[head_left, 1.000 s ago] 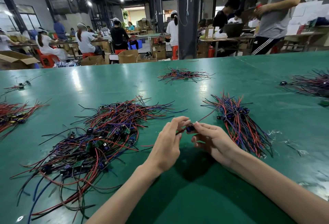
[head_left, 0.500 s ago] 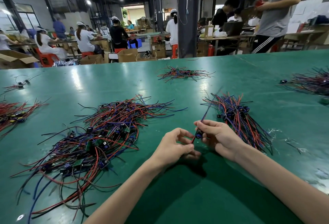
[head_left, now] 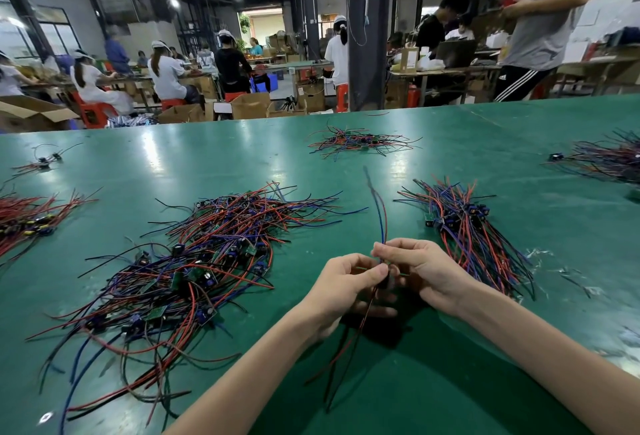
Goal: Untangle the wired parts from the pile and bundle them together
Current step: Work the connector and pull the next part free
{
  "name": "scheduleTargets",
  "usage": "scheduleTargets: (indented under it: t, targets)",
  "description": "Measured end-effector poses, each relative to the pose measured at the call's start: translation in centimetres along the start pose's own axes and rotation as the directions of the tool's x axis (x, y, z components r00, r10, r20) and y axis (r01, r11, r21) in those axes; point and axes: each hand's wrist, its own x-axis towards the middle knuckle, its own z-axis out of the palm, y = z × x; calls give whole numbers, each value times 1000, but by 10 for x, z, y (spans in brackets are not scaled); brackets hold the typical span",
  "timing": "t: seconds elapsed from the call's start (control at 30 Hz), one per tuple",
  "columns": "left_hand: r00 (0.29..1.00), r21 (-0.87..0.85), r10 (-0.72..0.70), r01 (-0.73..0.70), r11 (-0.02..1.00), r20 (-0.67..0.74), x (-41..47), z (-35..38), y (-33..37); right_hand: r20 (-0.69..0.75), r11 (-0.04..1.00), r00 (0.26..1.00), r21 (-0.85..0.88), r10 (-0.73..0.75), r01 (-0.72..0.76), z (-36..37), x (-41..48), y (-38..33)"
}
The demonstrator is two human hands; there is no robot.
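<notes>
Person stands at the green counter (head_left: 450,382), both hands raised close in front. Left hand (head_left: 346,279) and right hand (head_left: 426,268) meet on one wired part (head_left: 383,279), a small dark component. Each grip is narrow, pinching that part. Exact finger contact is partly hidden. Upper leads (head_left: 381,220), blue and red, stick up from the right fingertips. Lower leads (head_left: 353,337), red and dark, trail down toward the person above the counter.

Tangled pile (head_left: 194,261) lies on the counter left of the hands, apart from them: red, blue and black wires with small green boards mixed in. Sorted bundle (head_left: 471,237) lies just right of the right hand, wires roughly parallel, dark components near its far end.

Far heap (head_left: 356,142) sits centre back, red heap (head_left: 27,220) at the left edge, right heap (head_left: 609,157) at the right edge. Workers (head_left: 166,74) sit at benches behind.
</notes>
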Motion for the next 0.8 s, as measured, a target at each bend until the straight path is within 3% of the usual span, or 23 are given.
scheduleTargets:
  t: [0.3, 0.43, 0.8]
  targets:
    - [999, -12, -6, 6, 1000, -43, 3, -2, 1, -31, 999, 999, -16, -43, 42, 0, 0, 1]
    - [997, 97, -1, 8, 995, -72, 5, -5, -1, -48, 998, 998, -48, -34, 31, 1, 1, 1]
    - [995, 158, 46, -31, 987, -92, 6, -6, 1, -121, 989, 989, -125, -89, 74, 7, 5, 3]
